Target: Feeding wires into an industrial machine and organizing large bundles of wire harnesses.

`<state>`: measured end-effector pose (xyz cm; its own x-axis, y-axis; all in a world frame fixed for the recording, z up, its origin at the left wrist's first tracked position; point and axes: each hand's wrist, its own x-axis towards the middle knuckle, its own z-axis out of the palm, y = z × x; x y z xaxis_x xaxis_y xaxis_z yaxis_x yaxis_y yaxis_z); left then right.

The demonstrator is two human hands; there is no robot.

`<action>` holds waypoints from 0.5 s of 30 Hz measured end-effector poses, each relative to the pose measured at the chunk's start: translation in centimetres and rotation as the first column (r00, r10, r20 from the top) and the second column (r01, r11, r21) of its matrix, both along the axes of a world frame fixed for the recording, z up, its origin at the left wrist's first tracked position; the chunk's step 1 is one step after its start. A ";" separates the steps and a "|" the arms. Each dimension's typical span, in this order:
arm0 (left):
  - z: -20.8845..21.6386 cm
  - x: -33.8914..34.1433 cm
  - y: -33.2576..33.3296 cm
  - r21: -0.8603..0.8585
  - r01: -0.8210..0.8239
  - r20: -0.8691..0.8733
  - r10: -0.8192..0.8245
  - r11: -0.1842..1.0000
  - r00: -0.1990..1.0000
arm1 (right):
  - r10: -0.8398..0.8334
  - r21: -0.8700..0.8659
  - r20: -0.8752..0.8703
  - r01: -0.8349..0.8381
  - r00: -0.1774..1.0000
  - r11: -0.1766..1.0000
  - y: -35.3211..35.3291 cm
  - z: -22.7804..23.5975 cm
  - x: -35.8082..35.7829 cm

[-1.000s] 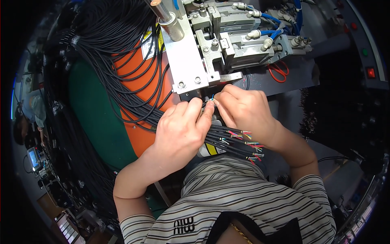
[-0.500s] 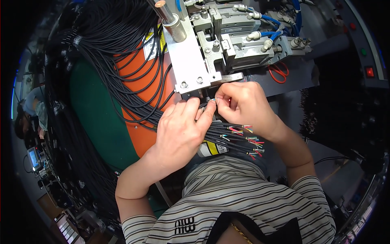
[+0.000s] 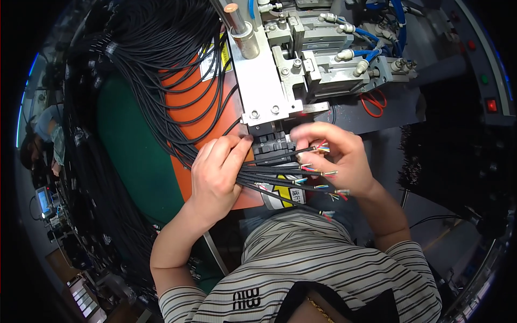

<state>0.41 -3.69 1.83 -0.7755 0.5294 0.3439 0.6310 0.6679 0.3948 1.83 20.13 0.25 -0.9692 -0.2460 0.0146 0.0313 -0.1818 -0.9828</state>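
Observation:
A bundle of thin black cables [image 3: 269, 172] fans out to the right from under my left hand [image 3: 216, 168], which is closed round it. Their stripped ends [image 3: 323, 173] show short red, white, green, blue and yellow wires. My right hand [image 3: 339, 159] is beside these ends, thumb and forefinger apart, with the fingertips blurred. One cable end [image 3: 321, 147] crosses in front of its palm; I see no grip on it. Just beyond both hands is a black slotted fixture [image 3: 273, 145], under the metal plate [image 3: 261, 81] of a machine.
Pneumatic cylinders [image 3: 339, 72] with blue hoses stand at the far right of the plate. Red-handled scissors [image 3: 373, 102] lie beside them. A large mass of black cables [image 3: 156, 37] covers the orange surface [image 3: 186, 105] at the far left. A lit red switch [image 3: 490, 105] is at the right.
My left hand has moved left and down along the cables. My right hand has opened and drawn away from the left, uncovering the black fixture. The view has shifted slightly.

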 end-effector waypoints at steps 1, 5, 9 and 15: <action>0.5 0.1 0.3 0.000 0.002 0.001 -0.002 1.000 1.000 | -0.002 0.000 0.001 0.002 1.000 1.000 -0.2 -0.4 0.0; 1.5 0.8 1.8 0.091 0.194 0.065 -0.200 0.977 0.978 | -0.006 0.145 -0.182 0.033 0.983 0.989 -1.5 0.0 0.4; 1.5 0.2 1.8 0.244 0.126 0.202 -0.177 0.962 0.963 | -0.060 -0.122 0.022 0.062 0.998 0.991 -1.3 -0.1 1.2; 0.9 -0.5 2.6 0.292 0.149 0.134 -0.194 0.945 0.972 | -0.126 -0.128 0.057 0.133 0.990 0.983 -2.4 0.1 1.1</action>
